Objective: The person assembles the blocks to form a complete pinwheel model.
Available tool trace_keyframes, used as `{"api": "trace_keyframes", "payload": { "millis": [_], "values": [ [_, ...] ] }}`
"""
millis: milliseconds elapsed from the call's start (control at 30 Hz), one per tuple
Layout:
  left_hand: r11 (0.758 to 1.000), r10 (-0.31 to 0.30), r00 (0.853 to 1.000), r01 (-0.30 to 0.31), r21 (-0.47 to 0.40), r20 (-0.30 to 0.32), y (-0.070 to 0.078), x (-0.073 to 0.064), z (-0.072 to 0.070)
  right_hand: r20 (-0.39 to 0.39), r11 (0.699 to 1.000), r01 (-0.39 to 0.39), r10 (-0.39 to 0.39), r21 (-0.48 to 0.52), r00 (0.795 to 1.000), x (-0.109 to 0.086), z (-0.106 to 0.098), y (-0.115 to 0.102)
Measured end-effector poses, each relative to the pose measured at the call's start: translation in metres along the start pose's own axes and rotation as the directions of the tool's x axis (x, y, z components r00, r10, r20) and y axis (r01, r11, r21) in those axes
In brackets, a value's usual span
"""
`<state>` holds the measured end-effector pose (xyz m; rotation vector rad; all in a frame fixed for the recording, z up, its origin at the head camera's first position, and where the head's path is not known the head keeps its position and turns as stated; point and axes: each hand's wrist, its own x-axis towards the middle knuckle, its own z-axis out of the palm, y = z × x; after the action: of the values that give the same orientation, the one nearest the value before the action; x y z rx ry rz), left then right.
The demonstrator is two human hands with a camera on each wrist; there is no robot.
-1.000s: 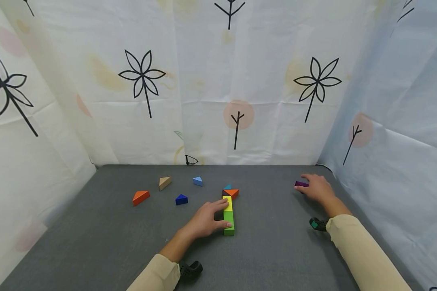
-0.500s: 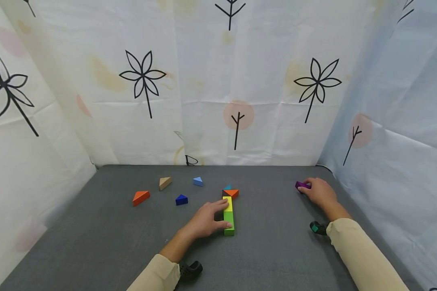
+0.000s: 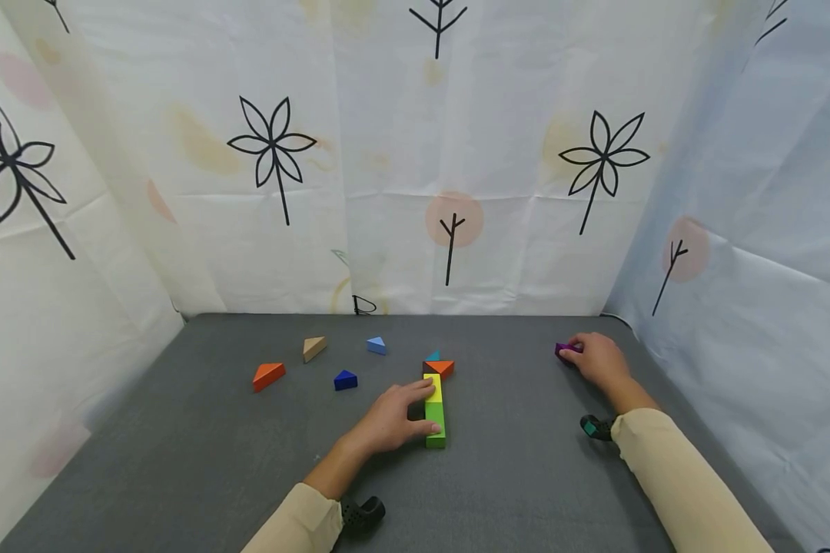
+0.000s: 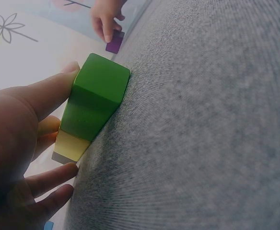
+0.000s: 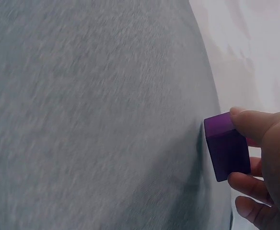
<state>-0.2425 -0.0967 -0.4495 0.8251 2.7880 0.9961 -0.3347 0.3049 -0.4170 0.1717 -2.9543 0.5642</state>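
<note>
— What do I have on the left hand?

— From my screen, it is spread loosely rather than clenched: the thumb rests on the green block and a fingertip touches the yellow block. I see no curl around either one.

— And how do those two lie?

— End to end on the grey table, green nearer the person, yellow beyond it. Just past the yellow I see an orange triangle with the tip of a teal piece showing behind it.

— Now give me the right hand.

— It grasps the purple block. On the right wrist feed I see the thumb on one edge and a fingertip at the opposite edge. The block is well to the right of the green and yellow pair, near the far right of the table. I cannot tell whether its underside touches the cloth.

— Anything on the left side?

— I count four loose pieces, apart from one another: a red-orange wedge, a tan wedge, a light blue wedge and a dark blue wedge.
</note>
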Motion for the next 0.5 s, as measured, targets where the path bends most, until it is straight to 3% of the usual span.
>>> {"api": "trace_keyframes", "payload": {
  "millis": [500],
  "values": [
    [1.000,-0.007,1.000,0.007,-0.007,-0.006,0.000,-0.001,0.000,-0.020,0.999,0.036,-0.036,0.002,0.999,0.019,0.008,-0.035]
  ]
}}
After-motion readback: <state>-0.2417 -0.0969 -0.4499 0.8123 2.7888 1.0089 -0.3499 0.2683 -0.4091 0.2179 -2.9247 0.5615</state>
